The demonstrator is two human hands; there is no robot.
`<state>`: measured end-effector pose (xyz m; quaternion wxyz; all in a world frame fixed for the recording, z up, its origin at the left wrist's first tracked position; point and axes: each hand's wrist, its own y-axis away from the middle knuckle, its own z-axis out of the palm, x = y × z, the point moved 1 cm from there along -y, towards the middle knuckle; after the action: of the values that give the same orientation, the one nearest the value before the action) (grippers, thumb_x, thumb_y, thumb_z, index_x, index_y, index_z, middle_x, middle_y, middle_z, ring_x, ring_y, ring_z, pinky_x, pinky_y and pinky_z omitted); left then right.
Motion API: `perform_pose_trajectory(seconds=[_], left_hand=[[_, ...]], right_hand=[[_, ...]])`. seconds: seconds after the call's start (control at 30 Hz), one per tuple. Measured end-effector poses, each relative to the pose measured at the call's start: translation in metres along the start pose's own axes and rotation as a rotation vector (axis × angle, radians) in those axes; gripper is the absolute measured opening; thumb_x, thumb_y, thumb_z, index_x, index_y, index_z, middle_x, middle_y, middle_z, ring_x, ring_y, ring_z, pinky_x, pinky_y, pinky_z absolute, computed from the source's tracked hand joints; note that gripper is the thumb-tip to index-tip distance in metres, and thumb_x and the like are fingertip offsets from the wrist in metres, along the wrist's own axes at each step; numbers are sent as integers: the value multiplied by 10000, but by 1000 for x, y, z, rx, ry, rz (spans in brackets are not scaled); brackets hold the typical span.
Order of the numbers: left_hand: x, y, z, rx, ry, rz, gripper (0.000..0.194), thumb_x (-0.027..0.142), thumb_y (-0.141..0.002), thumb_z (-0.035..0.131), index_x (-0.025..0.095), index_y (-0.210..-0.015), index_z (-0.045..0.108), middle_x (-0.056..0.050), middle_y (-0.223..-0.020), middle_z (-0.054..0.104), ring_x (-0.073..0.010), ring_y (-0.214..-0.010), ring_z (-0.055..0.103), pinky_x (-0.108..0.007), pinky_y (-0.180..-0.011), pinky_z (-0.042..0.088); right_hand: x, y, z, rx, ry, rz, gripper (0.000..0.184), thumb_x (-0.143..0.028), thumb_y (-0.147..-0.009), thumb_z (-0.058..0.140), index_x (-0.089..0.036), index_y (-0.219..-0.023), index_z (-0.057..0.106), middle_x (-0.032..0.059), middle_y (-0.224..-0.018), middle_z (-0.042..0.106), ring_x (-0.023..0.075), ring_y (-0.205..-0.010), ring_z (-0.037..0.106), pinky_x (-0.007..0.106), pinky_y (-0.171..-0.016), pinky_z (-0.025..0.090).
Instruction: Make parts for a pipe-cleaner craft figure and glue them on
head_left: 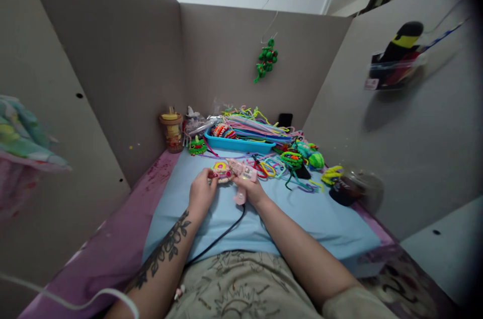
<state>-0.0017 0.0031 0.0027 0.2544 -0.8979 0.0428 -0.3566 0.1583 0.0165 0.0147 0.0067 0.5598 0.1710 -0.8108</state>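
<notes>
My right hand [249, 189] is closed around a pink glue gun [246, 171]. Its nozzle end points left, over a small pink and yellow fuzzy craft piece [222, 170]. At the left side of that piece, the fingers of my left hand [204, 186] pinch its edge. The piece lies low over the light blue cloth, and part of it is hidden behind my fingers and the gun. From the gun's handle a black cord [222, 234] runs down toward my lap.
Behind my hands stands a blue tray [241, 145] heaped with pipe cleaners [256, 128]. Loose pipe-cleaner loops [273, 165] and green craft pieces [292, 159] lie to the right. A dark-based cup [341, 190] sits at the right edge, a lidded tumbler [172, 133] at the back left.
</notes>
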Motion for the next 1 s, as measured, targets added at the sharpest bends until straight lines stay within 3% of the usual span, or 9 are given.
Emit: perform_pose_trajectory(seconds=[0.37,0.8,1.0], left_hand=[[-1,-1,1,2,-56,75,152,241,-832,494,184,-919,606,-79,-916,633,-201,-884,587,-309,-794,444],[-2,-2,4,-8,-71,56,150,216,-820,507,174,-914,616,-83,-903,639,-205,-883,592,-307,-794,448],[-1,-3,4,-15,-79,54,142,212,-818,502,162,-884,617,-86,-888,644,-205,-862,593,-308,-780,447]], right_hand=[[8,-23,12,-193,34,91,534,-307,-626,703,-217,-1144,608,47,-1077,660,224,-1011,605,373,-914,457],[7,-23,10,-227,-6,88,576,-297,-626,710,-233,-1184,581,39,-1047,664,215,-958,615,373,-870,483],[8,-25,9,-230,9,58,546,-274,-627,703,-237,-1162,598,34,-1090,655,216,-1016,596,379,-945,434]])
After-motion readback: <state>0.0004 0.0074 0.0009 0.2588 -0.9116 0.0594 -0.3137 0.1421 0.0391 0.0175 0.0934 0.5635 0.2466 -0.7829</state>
